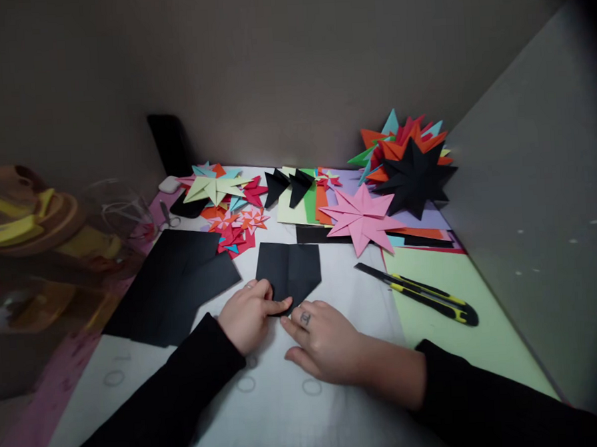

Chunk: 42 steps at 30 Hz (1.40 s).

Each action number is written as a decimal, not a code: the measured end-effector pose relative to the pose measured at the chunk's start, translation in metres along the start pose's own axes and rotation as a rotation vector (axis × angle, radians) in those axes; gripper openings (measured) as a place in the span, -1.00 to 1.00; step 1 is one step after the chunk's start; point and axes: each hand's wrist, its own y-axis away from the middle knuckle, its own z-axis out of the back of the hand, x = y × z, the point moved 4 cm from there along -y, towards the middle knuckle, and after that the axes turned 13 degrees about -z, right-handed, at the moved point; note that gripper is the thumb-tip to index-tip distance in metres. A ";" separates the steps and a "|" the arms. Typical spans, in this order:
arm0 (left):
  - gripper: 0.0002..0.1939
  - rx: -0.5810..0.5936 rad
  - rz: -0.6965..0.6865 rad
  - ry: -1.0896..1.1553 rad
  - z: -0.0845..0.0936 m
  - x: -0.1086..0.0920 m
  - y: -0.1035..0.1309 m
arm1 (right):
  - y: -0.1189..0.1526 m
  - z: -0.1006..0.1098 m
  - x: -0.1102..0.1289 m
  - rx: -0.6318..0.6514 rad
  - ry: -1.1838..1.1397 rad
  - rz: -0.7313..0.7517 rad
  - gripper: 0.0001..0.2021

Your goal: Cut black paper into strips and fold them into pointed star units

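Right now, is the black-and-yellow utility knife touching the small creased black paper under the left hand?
Apart. The head view plainly shows white surface between the black paper and the utility knife.

A cutter (422, 294) lies partly on pale green paper (441, 266), near a pink star (362, 220).

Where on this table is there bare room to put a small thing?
The white sheet is bare between the creased black paper and the cutter, and nearer, between the sleeves. The pale green sheet is bare between cutter and right sleeve. Crowded: the far side, with paper stars.
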 end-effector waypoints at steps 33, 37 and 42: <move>-0.45 -0.506 0.202 0.095 0.026 0.027 0.029 | -0.006 -0.001 -0.044 -0.030 -0.033 -0.177 -0.53; -0.51 -0.437 0.128 -0.204 0.028 0.025 0.026 | -0.005 0.000 -0.044 -0.025 -0.034 -0.179 -0.56; -0.73 -0.212 -0.174 -0.203 0.016 0.014 0.017 | -0.003 0.001 -0.043 -0.036 -0.044 -0.129 -0.58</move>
